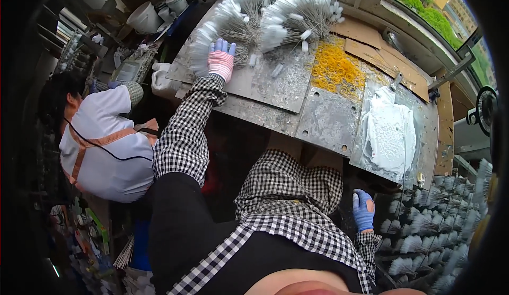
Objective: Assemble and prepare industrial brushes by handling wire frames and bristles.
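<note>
My left hand [221,61], in a blue-fingered glove with a pink striped cuff, reaches out over the table. Its fingers are stretched out and lie against a bundle of white-bristled, wire-stemmed brushes [204,40]; it does not grip them. Another such bundle [302,16] spreads beside it, and a few single brushes lie loose in front. At my right side, off the table, hangs my right hand [363,210] in a blue glove with a hole showing skin. Its fingers are loosely curled in, with nothing seen in them.
Yellow rubber bands [336,68] are heaped on the metal-topped table [326,117]. Right of them lies a bumpy white sheet-like thing [391,130], with cardboard [403,69] behind. Racked brushes [429,226] stand low at right, near a fan [485,112]. A co-worker [106,141] sits at left.
</note>
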Tool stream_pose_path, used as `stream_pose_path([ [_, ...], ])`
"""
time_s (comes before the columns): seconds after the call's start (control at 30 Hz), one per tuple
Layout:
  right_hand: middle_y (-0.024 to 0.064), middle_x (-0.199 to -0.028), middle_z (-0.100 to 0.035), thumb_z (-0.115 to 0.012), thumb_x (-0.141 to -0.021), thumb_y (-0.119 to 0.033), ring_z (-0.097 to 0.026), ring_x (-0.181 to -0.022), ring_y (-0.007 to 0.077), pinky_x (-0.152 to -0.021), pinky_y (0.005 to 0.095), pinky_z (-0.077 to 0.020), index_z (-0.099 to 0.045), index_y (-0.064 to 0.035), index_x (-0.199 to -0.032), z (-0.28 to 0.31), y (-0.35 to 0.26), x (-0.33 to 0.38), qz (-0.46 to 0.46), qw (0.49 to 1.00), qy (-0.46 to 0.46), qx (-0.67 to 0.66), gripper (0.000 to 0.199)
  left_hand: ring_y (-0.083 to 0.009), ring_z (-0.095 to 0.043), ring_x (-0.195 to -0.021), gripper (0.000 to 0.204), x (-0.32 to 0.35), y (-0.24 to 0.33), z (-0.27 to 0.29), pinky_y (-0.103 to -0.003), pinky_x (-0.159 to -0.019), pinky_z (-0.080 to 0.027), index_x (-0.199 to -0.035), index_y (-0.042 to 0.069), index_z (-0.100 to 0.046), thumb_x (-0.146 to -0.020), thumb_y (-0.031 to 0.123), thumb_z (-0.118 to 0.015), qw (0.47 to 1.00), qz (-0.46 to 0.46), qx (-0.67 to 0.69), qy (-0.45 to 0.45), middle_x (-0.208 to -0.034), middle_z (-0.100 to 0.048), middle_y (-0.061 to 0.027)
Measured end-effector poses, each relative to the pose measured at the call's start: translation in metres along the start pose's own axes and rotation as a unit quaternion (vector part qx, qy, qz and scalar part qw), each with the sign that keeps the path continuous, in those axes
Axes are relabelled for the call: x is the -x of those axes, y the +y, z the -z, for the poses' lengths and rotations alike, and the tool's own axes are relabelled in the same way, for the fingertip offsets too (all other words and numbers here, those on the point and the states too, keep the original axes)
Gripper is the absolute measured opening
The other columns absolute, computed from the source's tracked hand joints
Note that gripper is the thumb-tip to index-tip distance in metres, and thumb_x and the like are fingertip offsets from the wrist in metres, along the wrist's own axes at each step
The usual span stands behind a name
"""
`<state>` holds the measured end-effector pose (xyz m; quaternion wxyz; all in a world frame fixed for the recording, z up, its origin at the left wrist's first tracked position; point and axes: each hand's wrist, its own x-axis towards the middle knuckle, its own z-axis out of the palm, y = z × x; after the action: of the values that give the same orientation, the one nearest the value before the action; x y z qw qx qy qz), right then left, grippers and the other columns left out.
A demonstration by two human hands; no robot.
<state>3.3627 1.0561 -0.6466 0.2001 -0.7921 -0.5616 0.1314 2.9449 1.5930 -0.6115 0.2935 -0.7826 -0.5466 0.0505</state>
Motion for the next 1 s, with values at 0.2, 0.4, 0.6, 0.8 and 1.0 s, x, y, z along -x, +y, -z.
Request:
stream_pose_path([
  [0.2, 0.0127, -0.092, -0.068, -0.064, -0.091, -0.010, -0.064, -0.088, 0.0309, -0.081, 0.0406, -0.0499, -0.069, -0.0034, -0.101, 0.036, -0.098, -0.012, 0.070, 0.996, 0.053, -0.010, 0.013, -0.0291, -0.050, -0.130, 0.036, 0.025, -0.007, -0.029, -0.048, -0.110, -0.037, -0.131, 0.018, -0.057, -0.099, 0.022, -0.042, 0.995, 0.002, 0.089, -0.045, -0.137, -0.055, -0.0115],
  [0.4, 0.0107, -0.079, -0.064, -0.068, -0.087, -0.008, -0.063, -0.074, 0.0286, -0.072, 0.0395, -0.0492, -0.070, -0.0038, -0.098, 0.029, -0.207, -0.100, 0.254, 0.964, -0.015, -0.072, 0.012, -0.0280, -0.040, -0.137, 0.035, 0.051, -0.045, -0.071, -0.050, -0.111, -0.033, -0.131, 0.022, -0.054, -0.098, 0.029, -0.045, 0.989, -0.026, 0.121, 0.083, -0.145, -0.049, -0.0080],
  [0.6, 0.0122, -0.080, -0.065, -0.071, -0.086, -0.013, -0.065, -0.075, 0.0301, -0.071, 0.0395, -0.0517, -0.068, -0.0051, -0.099, -0.021, -0.309, -0.244, 0.429, 0.890, -0.063, -0.140, 0.015, -0.0292, -0.058, -0.114, 0.026, 0.049, -0.048, -0.074, -0.047, -0.102, -0.044, -0.115, 0.019, -0.061, -0.098, 0.033, -0.046, 0.972, -0.105, 0.153, 0.144, -0.121, -0.063, -0.0096],
  [0.8, 0.0121, -0.093, -0.070, -0.067, -0.089, -0.015, -0.069, -0.086, 0.0267, -0.078, 0.0356, -0.0550, -0.071, -0.0075, -0.106, -0.153, -0.406, -0.420, 0.427, 0.875, -0.139, -0.182, 0.018, -0.0254, -0.061, -0.101, 0.021, 0.029, -0.019, -0.068, -0.043, -0.089, -0.050, -0.105, 0.018, -0.062, -0.085, 0.024, -0.060, 0.947, -0.139, 0.199, 0.208, -0.104, -0.063, -0.0045],
  [1.0, 0.0140, -0.100, -0.073, -0.064, -0.087, -0.031, -0.070, -0.096, 0.0321, -0.088, 0.0406, -0.0549, -0.074, -0.0177, -0.106, -0.223, -0.430, -0.498, 0.388, 0.893, -0.222, -0.053, 0.025, -0.0254, -0.060, -0.109, 0.024, 0.018, -0.010, -0.055, -0.045, -0.096, -0.048, -0.105, 0.018, -0.067, -0.082, 0.021, -0.061, 0.949, -0.117, 0.229, 0.184, -0.110, -0.064, -0.0061],
])
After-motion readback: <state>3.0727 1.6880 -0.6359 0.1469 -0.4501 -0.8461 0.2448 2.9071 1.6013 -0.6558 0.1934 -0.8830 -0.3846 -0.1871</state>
